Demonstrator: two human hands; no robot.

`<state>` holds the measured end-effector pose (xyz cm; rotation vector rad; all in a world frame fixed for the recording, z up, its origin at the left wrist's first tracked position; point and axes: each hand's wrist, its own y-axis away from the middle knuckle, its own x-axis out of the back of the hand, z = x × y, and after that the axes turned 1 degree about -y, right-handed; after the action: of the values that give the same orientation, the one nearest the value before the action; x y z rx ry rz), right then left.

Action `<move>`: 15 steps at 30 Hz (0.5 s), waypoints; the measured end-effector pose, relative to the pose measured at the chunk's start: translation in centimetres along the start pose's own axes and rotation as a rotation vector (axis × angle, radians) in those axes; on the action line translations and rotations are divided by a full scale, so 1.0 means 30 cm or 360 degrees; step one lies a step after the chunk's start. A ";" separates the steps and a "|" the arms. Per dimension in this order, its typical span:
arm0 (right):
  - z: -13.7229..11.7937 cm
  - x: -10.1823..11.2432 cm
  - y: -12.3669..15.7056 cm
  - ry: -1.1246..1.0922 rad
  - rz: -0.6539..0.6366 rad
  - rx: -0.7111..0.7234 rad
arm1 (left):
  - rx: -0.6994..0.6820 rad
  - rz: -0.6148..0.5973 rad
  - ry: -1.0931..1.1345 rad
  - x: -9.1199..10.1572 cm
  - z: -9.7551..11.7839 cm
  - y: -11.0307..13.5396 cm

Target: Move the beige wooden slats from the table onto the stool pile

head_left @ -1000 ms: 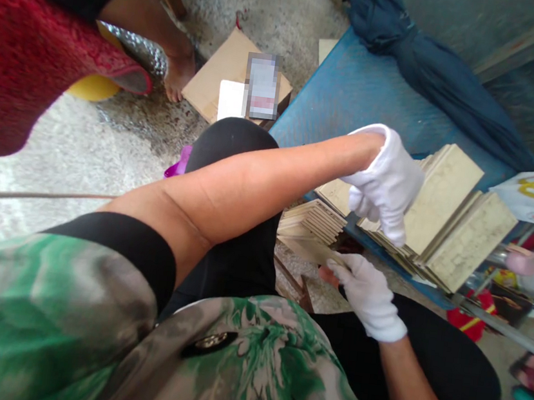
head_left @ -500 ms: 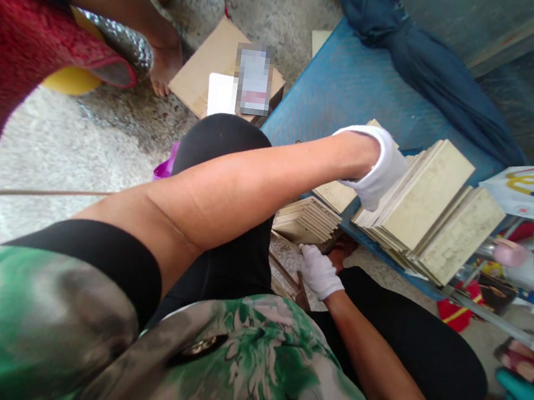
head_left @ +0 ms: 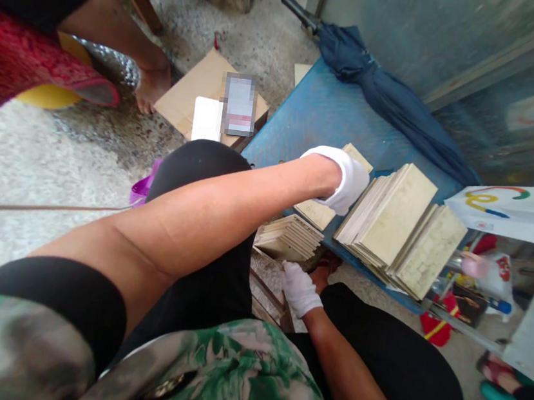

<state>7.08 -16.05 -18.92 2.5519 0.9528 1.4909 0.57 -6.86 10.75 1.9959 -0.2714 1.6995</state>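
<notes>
The pale cream tiles (head_left: 394, 219) stand leaning in a fanned row on the blue tabletop (head_left: 317, 112), their faces mottled and a little dirty, their lower edges lost behind one another so no count can be made. The left hand (head_left: 344, 180), in a white glove, lies against the near end of that row and over a flat tile (head_left: 317, 212) beside it; its fingers are tucked out of sight between the tiles, so whether the grip is clenched on one or merely resting there cannot be told. Lower down, at the tabletop's edge, a smaller stack of tiles (head_left: 289, 238) sits half hidden by the forearm, and the gloved right hand (head_left: 300, 287) is just below it, close to the stack's corner, fingers curled, though what they touch is too dark to make out. Behind the tiles a folded dark blue umbrella (head_left: 386, 98) lies along the wall. On the concrete floor to the left sits a cardboard box (head_left: 195, 90), with another person's bare foot (head_left: 152, 85) near it
</notes>
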 end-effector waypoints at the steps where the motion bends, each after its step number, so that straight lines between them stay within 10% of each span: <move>1: -0.004 0.012 0.003 -0.0028 0.0007 -0.0005 | 0.0032 -0.0033 0.0003 0.006 -0.005 0.002; 10: -0.028 0.089 0.020 -0.0130 0.0335 -0.0104 | 0.0167 -0.0034 -0.0019 0.028 -0.045 -0.001; 15: -0.035 0.232 -0.031 -0.0426 0.0955 -0.0231 | 0.0226 0.0071 -0.0020 0.058 -0.063 0.004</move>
<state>8.24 -11.95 -13.25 2.9622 0.0354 1.1889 -0.77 -5.76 12.63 2.1176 -0.2062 1.7785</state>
